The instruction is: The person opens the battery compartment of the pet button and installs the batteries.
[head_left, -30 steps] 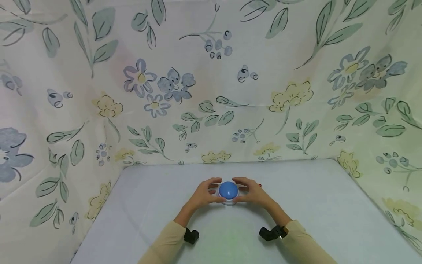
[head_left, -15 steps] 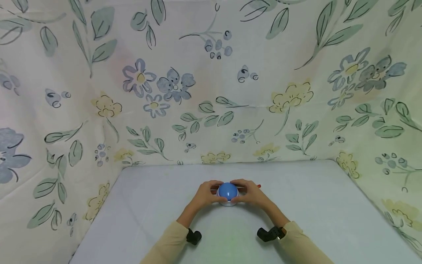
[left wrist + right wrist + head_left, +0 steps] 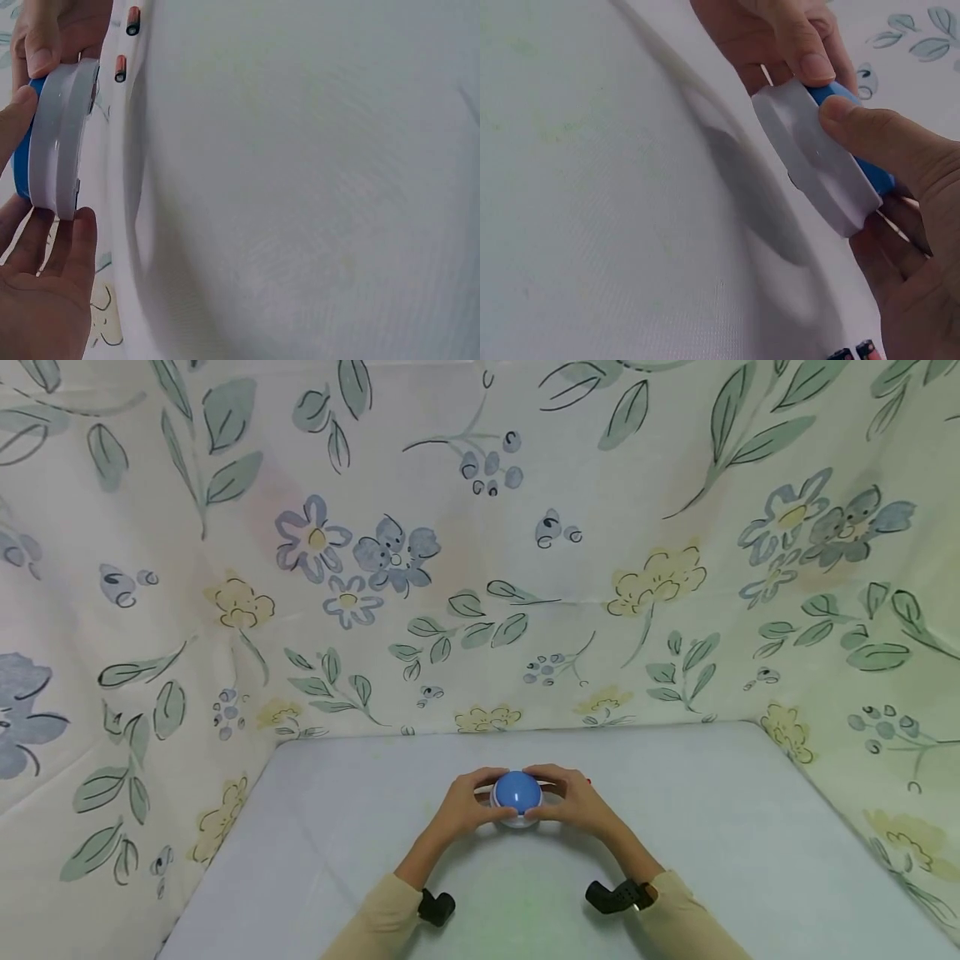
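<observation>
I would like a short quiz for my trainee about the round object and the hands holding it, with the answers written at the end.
1. True or false: only the right hand is holding the round object.
2. How many batteries are visible in the left wrist view?
3. Choose one. In the head view, which colour is the dome?
A) Red
B) Blue
C) Yellow

Key:
1. False: the left hand holds it too.
2. Two, each reddish with a dark end.
3. B, blue; the wider part under it is white.
</observation>
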`<state>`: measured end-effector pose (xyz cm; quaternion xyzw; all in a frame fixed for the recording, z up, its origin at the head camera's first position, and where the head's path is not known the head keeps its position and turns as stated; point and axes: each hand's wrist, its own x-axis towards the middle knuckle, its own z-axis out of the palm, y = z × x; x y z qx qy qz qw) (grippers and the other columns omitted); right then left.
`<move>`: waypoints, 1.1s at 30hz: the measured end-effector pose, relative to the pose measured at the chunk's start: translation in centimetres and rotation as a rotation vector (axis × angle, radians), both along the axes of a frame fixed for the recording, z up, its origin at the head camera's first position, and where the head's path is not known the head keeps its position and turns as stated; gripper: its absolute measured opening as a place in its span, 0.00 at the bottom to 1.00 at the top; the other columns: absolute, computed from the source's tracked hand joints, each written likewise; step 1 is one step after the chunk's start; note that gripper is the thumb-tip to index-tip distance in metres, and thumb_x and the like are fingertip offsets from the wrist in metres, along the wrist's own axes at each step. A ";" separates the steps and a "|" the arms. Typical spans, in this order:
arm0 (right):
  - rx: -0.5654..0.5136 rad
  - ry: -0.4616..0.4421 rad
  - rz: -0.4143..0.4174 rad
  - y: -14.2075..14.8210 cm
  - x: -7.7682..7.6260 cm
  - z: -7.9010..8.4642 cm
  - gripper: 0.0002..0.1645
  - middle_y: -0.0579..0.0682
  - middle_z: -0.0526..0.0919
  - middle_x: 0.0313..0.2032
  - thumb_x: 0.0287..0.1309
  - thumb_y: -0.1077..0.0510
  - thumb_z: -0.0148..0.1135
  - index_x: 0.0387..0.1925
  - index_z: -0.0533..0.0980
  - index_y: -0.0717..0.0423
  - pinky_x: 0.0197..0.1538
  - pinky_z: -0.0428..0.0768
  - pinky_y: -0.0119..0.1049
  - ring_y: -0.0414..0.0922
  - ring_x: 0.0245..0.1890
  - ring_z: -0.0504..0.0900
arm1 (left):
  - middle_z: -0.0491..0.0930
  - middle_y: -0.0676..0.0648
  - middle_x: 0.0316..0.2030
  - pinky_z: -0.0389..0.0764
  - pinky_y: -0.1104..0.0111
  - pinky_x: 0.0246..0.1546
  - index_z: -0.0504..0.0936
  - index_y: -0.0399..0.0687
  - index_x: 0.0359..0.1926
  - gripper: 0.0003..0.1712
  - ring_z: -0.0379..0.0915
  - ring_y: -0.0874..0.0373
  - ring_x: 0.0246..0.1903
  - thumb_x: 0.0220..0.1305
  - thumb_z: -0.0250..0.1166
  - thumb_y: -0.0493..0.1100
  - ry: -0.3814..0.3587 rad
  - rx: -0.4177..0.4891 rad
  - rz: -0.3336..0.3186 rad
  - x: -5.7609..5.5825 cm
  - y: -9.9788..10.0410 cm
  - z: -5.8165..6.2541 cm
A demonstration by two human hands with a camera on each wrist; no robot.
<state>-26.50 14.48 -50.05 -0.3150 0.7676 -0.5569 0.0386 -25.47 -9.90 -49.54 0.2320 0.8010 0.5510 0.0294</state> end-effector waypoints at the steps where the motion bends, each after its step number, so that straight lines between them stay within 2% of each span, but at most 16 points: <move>1: 0.001 -0.003 -0.003 0.0 0.1 0.1 0.39 0.67 0.75 0.61 0.50 0.69 0.79 0.63 0.72 0.72 0.61 0.70 0.62 0.66 0.61 0.74 | 0.77 0.39 0.61 0.77 0.57 0.56 0.75 0.34 0.65 0.37 0.73 0.43 0.60 0.56 0.79 0.37 0.006 0.004 0.000 0.1 0.0 0.0; 4: -0.015 -0.005 -0.008 -0.1 0.0 -0.2 0.40 0.65 0.75 0.61 0.49 0.69 0.79 0.64 0.72 0.70 0.62 0.71 0.60 0.63 0.61 0.74 | 0.75 0.39 0.62 0.77 0.56 0.56 0.74 0.34 0.66 0.38 0.72 0.44 0.61 0.56 0.79 0.37 0.023 -0.017 0.004 0.3 0.1 0.1; 5: -0.018 -0.007 -0.010 0.0 -0.2 -0.7 0.41 0.63 0.75 0.62 0.49 0.68 0.79 0.64 0.72 0.68 0.62 0.71 0.59 0.62 0.61 0.74 | 0.75 0.41 0.62 0.77 0.58 0.56 0.74 0.37 0.67 0.39 0.72 0.46 0.61 0.55 0.80 0.39 0.033 -0.030 0.008 0.1 0.0 -0.4; 11: -0.044 0.015 0.005 -0.2 0.0 -1.1 0.40 0.59 0.75 0.63 0.51 0.64 0.79 0.66 0.73 0.64 0.62 0.73 0.48 0.57 0.62 0.75 | 0.76 0.44 0.59 0.78 0.60 0.55 0.75 0.37 0.65 0.40 0.73 0.49 0.59 0.54 0.81 0.44 0.074 -0.044 0.021 0.5 -0.3 0.1; 16: -0.053 0.043 0.022 0.0 0.4 -1.3 0.41 0.59 0.75 0.64 0.53 0.63 0.78 0.67 0.71 0.65 0.62 0.74 0.43 0.58 0.63 0.74 | 0.77 0.46 0.59 0.77 0.61 0.56 0.77 0.39 0.65 0.39 0.74 0.51 0.58 0.54 0.81 0.45 0.062 -0.023 0.032 0.8 -0.6 0.5; 23: -0.065 0.043 0.032 0.2 0.7 -1.7 0.42 0.57 0.75 0.64 0.53 0.63 0.78 0.68 0.70 0.63 0.62 0.73 0.43 0.56 0.63 0.74 | 0.77 0.45 0.60 0.76 0.61 0.57 0.77 0.41 0.65 0.37 0.74 0.49 0.59 0.56 0.80 0.44 0.021 0.013 0.030 0.9 -0.7 0.3; 29: -0.089 0.085 0.014 0.4 0.8 -1.8 0.41 0.59 0.77 0.62 0.51 0.64 0.79 0.66 0.72 0.63 0.61 0.74 0.42 0.56 0.62 0.76 | 0.74 0.42 0.62 0.76 0.60 0.57 0.73 0.37 0.68 0.41 0.72 0.46 0.61 0.56 0.80 0.43 0.004 -0.018 -0.004 0.9 -0.4 0.5; 33: -0.103 0.089 0.014 0.5 0.9 -1.7 0.41 0.59 0.77 0.61 0.51 0.64 0.79 0.65 0.72 0.64 0.61 0.74 0.39 0.55 0.61 0.77 | 0.73 0.43 0.63 0.76 0.59 0.58 0.72 0.36 0.69 0.44 0.71 0.47 0.61 0.55 0.81 0.45 0.008 -0.051 -0.004 1.0 -0.1 0.9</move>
